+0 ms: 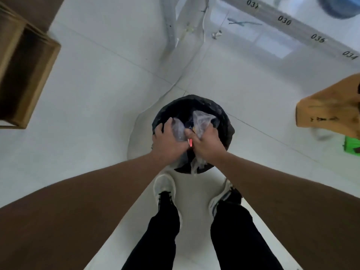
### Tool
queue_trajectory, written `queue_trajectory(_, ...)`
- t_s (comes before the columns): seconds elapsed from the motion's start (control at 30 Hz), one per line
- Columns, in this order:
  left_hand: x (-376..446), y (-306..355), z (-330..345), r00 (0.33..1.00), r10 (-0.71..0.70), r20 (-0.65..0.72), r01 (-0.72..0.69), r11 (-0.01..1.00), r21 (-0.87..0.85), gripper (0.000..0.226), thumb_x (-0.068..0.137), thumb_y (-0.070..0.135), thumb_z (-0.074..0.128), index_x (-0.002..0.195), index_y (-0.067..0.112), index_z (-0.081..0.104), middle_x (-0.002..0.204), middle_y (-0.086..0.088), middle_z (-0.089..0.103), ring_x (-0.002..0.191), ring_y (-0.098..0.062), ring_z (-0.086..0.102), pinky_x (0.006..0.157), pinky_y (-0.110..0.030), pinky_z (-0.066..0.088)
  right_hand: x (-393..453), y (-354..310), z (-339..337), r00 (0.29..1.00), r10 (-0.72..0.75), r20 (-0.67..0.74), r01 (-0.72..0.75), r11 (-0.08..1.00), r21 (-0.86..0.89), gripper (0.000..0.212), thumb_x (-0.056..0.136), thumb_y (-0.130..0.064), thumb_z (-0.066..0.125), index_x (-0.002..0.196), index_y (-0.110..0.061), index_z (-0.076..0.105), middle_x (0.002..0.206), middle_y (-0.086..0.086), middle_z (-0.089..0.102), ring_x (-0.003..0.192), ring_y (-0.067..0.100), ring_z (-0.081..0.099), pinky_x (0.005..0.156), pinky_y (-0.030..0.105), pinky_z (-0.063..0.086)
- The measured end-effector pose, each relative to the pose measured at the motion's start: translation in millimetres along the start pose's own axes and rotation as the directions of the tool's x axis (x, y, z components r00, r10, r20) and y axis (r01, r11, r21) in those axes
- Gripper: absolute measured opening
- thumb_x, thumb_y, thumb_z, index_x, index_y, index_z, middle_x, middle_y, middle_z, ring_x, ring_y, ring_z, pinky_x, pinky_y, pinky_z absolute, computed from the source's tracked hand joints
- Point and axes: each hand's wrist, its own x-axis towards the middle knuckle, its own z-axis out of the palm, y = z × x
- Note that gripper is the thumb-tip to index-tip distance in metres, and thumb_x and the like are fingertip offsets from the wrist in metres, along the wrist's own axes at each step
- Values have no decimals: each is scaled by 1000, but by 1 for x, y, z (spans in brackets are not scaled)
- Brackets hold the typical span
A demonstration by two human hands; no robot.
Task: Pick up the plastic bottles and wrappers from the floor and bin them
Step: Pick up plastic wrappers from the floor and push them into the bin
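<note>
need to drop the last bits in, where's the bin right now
In the head view the black-lined bin stands on the white floor at centre, just ahead of the person's shoes, under both hands, left hand and right hand.

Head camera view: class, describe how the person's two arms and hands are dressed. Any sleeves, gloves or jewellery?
Both forearms are bare with no sleeves in view. The left hand and right hand wear no gloves, and no watch, ring or bracelet shows.
</note>
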Motion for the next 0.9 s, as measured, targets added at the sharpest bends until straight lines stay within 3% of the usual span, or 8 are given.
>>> queue_trajectory(0.17,-16,-8,11,952,213,-218,-109,905,411,111,69,74,65,164,29,30,166,-8,34,148,-36,35,117,-54,42,13,15,-5,978,111,-178,-148,967,-207,100,86,-78,66,153,-9,39,151,22,41,139,43,46,113,53,43)
queue_trajectory(0.23,-27,-5,9,911,295,-289,-149,888,436,99,73,71,67,159,28,40,156,-7,45,138,-35,42,109,-51,48,3,14,-12,976,87,-201,-137,957,-254,98,85,-82,62,147,-8,44,147,20,42,135,42,46,110,53,45)
queue_trajectory(0.33,-36,2,1,878,365,-310,-218,881,420,80,81,56,69,152,27,48,144,-4,53,130,-31,46,103,-47,51,-9,14,-25,987,92,-133,-107,988,-109,96,80,-81,70,142,-12,46,131,12,63,118,35,64,96,48,55)
queue_trajectory(0.5,-44,21,-16,907,292,-304,-179,919,351,64,84,44,59,143,21,54,140,-7,56,129,-33,47,104,-44,46,-21,17,-45,999,47,-12,-47,997,69,60,80,-61,86,125,-29,64,106,-10,76,98,16,73,88,41,61)
queue_trajectory(0.63,-46,29,-23,932,224,-287,-139,948,287,60,87,40,58,144,23,52,142,-7,53,129,-30,44,105,-45,48,-22,22,-49,994,74,76,-85,985,148,25,100,-49,70,112,-28,62,91,-4,73,89,21,73,94,51,62)
queue_trajectory(0.7,-47,28,-23,933,207,-295,-123,953,277,55,90,36,62,143,24,52,142,-7,53,126,-29,44,102,-45,50,-24,20,-50,993,84,79,-93,989,115,33,106,-60,50,101,-27,57,84,-4,68,85,23,67,92,50,61)
queue_trajectory(0.77,-50,25,-23,932,189,-309,-100,954,281,54,91,36,65,142,24,53,139,-6,53,123,-28,45,100,-46,52,-28,20,-52,997,55,55,-56,998,7,44,104,-68,43,96,-26,52,81,-6,63,83,21,65,74,39,55)
queue_trajectory(0.9,-59,14,-18,944,122,-307,-27,955,296,49,93,35,66,139,23,53,134,-7,54,120,-29,47,97,-45,52,-36,25,-55,993,6,-116,-12,999,-51,52,93,-66,68,121,-26,50,94,-10,64,84,14,67,66,33,53)
